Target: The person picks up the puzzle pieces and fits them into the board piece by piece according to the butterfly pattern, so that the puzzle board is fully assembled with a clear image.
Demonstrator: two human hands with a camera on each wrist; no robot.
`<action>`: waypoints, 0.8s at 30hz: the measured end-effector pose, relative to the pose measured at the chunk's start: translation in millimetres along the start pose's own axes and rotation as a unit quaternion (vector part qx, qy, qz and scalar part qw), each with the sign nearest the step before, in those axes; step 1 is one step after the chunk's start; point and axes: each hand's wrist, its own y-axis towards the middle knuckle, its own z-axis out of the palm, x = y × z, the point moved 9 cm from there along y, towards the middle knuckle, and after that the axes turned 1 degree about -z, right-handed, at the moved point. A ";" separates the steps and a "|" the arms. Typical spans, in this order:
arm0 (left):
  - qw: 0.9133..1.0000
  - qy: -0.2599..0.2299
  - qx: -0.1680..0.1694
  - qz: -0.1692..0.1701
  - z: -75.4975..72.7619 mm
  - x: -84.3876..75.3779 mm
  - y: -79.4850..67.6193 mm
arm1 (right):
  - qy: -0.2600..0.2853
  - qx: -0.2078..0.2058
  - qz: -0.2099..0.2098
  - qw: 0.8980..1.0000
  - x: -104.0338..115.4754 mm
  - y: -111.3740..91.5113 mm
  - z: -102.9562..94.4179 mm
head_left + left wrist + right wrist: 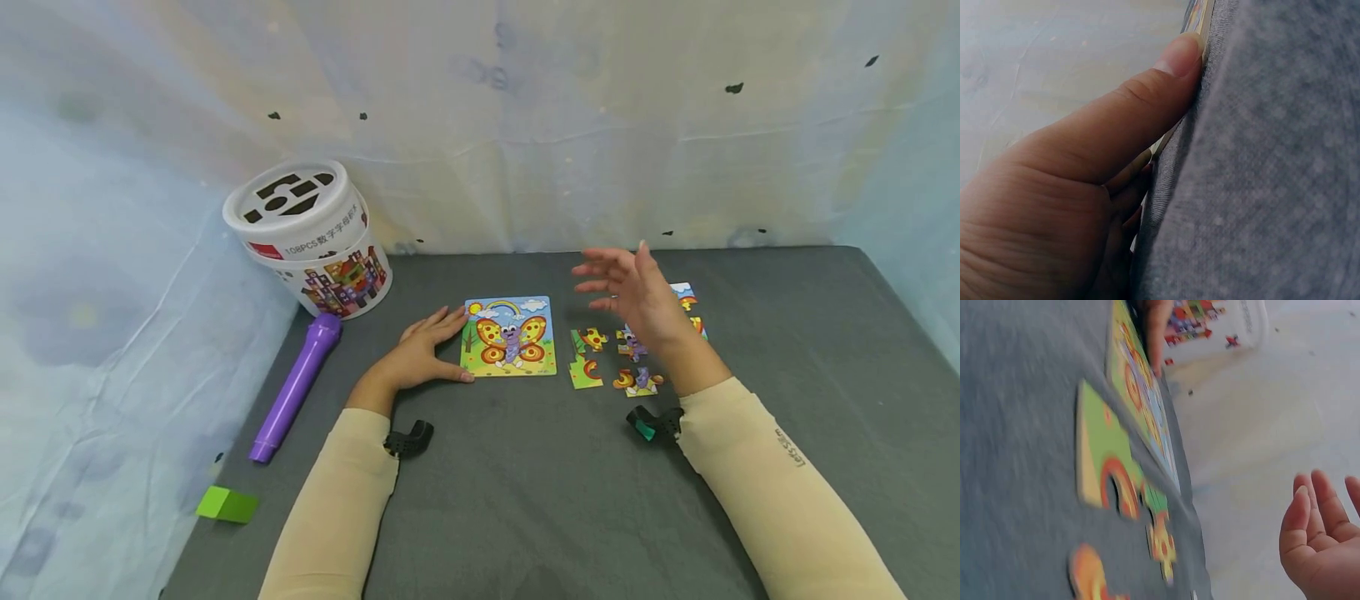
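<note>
Head view: a pale, softly patterned sheet (pixel 480 167) rises behind the butterfly board (pixel 510 336), and a dark grey table (pixel 510 500) lies under it. A white lidded tub (pixel 307 246) stands beyond the board to its left, with a purple tube (pixel 296 387) slanting across the table well to the board's left. The left hand (pixel 420 354) lies at the board's left side, its thumb spread from the other fingers; in the left wrist view the thumb presses the board's edge. The right hand (pixel 641 300) is raised to the board's right, fingers loosely extended and thumb standing apart from them. The board itself lies flat, picture up, showing a butterfly beneath a rainbow. A green block (pixel 227 505) sits far left of the board and nearer the person. Smallest, loose puzzle pieces (pixel 588 372) lie just right of the board, some partly hidden by the right hand.
</note>
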 end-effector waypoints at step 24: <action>1.000 0.018 0.001 0.002 -1.6 -5.8 -1.3 | -0.062 -0.127 0.055 0.988 -31.0 -35.9 -115.6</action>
